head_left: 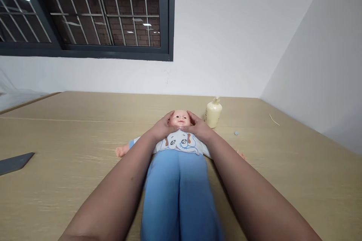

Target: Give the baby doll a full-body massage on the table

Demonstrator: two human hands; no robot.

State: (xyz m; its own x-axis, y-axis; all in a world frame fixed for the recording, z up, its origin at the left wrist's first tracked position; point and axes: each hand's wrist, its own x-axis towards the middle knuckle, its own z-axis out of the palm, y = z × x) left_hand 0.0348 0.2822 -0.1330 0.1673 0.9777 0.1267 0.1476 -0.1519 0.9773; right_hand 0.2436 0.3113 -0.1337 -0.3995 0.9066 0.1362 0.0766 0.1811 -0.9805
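A baby doll [179, 145] lies on its back on the wooden table, its head at the far end and its legs toward me. It wears a white top with an elephant print and blue trousers [178, 188]. My left hand [164, 125] curves around one side of the doll's head, and my right hand [198, 125] cups the other side. Both thumbs meet under the doll's chin, and the fingers reach up beside its head. The doll's arms stretch out sideways, partly hidden behind my forearms.
A cream pump bottle [213, 113] stands just right of my right hand. Near it lie a small bluish disc [236, 133] and a thin pale strip [273, 119]. A dark grey flat piece [17, 163] rests at the left. Behind the table [85, 139] rises a white wall with a barred window.
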